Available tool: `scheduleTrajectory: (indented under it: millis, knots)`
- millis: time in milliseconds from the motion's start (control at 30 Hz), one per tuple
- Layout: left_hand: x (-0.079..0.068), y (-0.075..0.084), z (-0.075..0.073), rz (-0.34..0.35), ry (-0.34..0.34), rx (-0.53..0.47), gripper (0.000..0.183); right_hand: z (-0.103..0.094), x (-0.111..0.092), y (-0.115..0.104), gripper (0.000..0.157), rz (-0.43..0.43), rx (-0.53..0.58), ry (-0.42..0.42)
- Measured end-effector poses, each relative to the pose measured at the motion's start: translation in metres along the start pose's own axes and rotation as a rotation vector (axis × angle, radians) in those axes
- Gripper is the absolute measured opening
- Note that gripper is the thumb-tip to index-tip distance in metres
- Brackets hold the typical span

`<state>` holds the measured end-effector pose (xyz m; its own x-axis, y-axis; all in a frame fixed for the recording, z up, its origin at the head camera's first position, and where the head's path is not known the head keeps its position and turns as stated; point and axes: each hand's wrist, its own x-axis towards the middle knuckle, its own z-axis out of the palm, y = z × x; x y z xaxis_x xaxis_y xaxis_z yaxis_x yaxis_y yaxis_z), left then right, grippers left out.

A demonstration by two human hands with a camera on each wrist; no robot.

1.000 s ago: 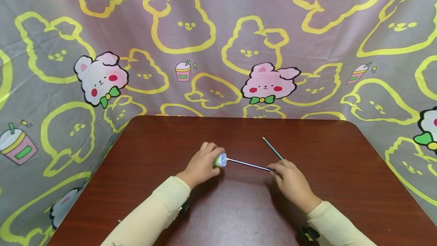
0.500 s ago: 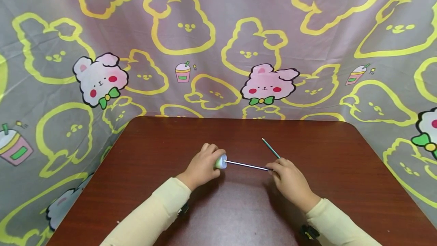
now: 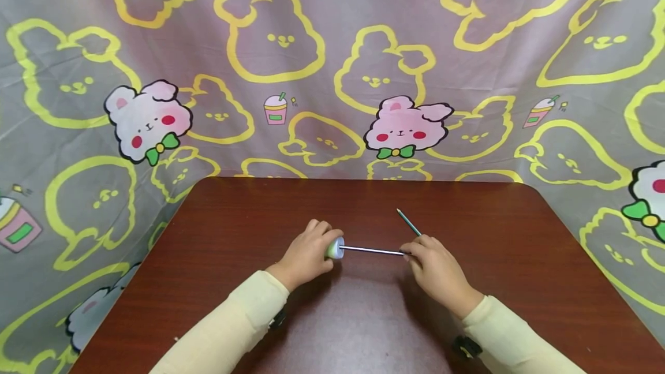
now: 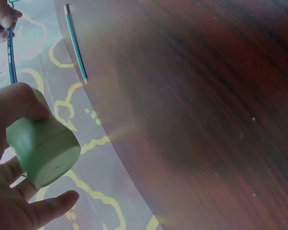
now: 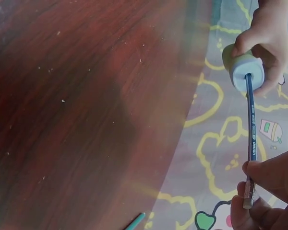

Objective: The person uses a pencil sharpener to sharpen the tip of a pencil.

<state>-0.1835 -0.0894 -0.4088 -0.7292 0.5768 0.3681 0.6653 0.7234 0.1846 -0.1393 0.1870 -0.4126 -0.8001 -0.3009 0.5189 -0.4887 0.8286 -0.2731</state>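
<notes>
My left hand [image 3: 306,254] grips a small pencil sharpener [image 3: 335,248], rounded, green at one end and pale blue at the other. In the left wrist view the green end of the sharpener [image 4: 50,153] faces the camera. A dark blue pencil [image 3: 371,250] runs between the hands, its tip inside the hole in the pale blue face. Near its eraser end, my right hand [image 3: 441,273] pinches the pencil [image 5: 251,134] between thumb and fingers. Both are held above the table. Beyond the right hand lies a green pencil [image 3: 408,221], partly hidden by that hand.
The brown wooden table [image 3: 260,206] has rounded far corners. A grey curtain [image 3: 332,68] with yellow outlines and cartoon bunnies hangs behind it and along both sides. Small pale specks dot the tabletop.
One second ago the blue pencil's pale tip showed at the sharpener's opening; now it is inside. The right hand has moved slightly left, toward the sharpener. The left hand stays nearly still.
</notes>
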Motion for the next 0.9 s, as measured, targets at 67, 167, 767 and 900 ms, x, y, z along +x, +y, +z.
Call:
scheduleTrajectory:
  millis: [67,167,767,900]
  knots:
    - [0.0002,0.0,-0.0006,0.003,0.0,0.0,0.055,0.0005,0.001,0.0008,0.018,0.002,0.006,-0.002]
    - [0.0003,-0.0004,-0.0011,0.014,-0.006,0.006,0.055,0.0007,0.0021,0.0017,0.017,0.007,0.019,-0.007]
    - [0.0005,0.0027,-0.0041,0.034,-0.043,0.029,0.057,0.001,0.0057,0.0051,0.013,0.054,0.146,-0.079]
    - [0.0005,0.004,-0.0054,0.026,-0.066,0.028,0.057,0.0002,0.005,0.0025,0.015,0.029,0.141,-0.059]
